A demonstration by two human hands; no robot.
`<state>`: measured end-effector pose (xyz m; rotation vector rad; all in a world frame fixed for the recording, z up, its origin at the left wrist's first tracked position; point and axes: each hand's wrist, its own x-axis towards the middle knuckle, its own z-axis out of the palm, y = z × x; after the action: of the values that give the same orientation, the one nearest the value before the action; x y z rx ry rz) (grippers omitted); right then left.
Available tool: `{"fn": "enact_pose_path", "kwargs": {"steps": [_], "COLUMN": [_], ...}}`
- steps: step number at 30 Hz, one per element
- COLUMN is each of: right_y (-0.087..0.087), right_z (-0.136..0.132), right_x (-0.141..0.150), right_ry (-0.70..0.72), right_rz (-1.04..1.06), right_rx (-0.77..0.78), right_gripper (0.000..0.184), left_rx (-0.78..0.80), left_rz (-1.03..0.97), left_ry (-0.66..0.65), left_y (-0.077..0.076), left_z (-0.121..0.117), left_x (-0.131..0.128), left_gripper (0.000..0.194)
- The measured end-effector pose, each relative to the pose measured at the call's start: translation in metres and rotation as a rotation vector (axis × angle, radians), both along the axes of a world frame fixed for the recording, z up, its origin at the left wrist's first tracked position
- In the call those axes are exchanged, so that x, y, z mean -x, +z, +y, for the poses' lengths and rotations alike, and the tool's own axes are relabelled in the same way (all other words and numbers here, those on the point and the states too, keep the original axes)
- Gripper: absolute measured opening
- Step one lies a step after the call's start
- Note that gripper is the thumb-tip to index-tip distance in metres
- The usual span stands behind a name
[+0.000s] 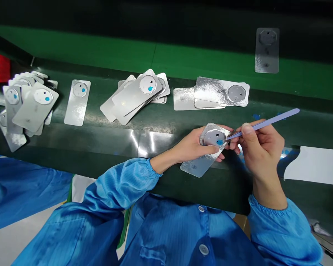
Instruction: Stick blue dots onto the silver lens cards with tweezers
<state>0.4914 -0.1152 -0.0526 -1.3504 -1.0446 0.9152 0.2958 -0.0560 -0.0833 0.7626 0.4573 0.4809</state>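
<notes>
My left hand [192,146] grips a silver foil card [195,166] with a grey octagonal patch [213,137] on it. A small blue dot [219,142] marks the patch. My right hand [259,149] pinches lavender tweezers [266,123] between thumb and fingers. Their tips reach the blue dot on the card, though I cannot tell whether they grip it. Both hands sit close together over the dark green bench surface [166,166].
Loose stacks of similar foil cards lie along the bench: a large pile [34,107], a lone card [77,102], a middle stack [135,96] and a right stack [219,92]. Another card [266,50] rests on the green back panel. A white sheet [316,166] lies at right.
</notes>
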Motion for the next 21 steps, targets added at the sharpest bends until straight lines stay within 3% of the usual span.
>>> {"fn": "enact_pose_path", "kwargs": {"steps": [16, 18, 21], "right_y": [-0.004, -0.005, -0.009], "right_z": [-0.002, 0.000, 0.006], "right_x": [0.000, 0.002, 0.007], "right_ry": [-0.011, -0.032, -0.185], "right_rz": [-0.071, -0.084, -0.059], "right_rx": [-0.033, -0.093, -0.332], "right_gripper": [0.039, 0.034, 0.031], "left_rx": [-0.014, -0.004, 0.033], "left_rz": [0.014, 0.021, -0.008], "left_ry": [0.010, 0.029, 0.061], "left_y": [-0.001, 0.000, 0.002], "left_z": [-0.003, -0.004, -0.005], "left_x": [0.000, -0.001, -0.002], "left_gripper": [0.064, 0.062, 0.067]}}
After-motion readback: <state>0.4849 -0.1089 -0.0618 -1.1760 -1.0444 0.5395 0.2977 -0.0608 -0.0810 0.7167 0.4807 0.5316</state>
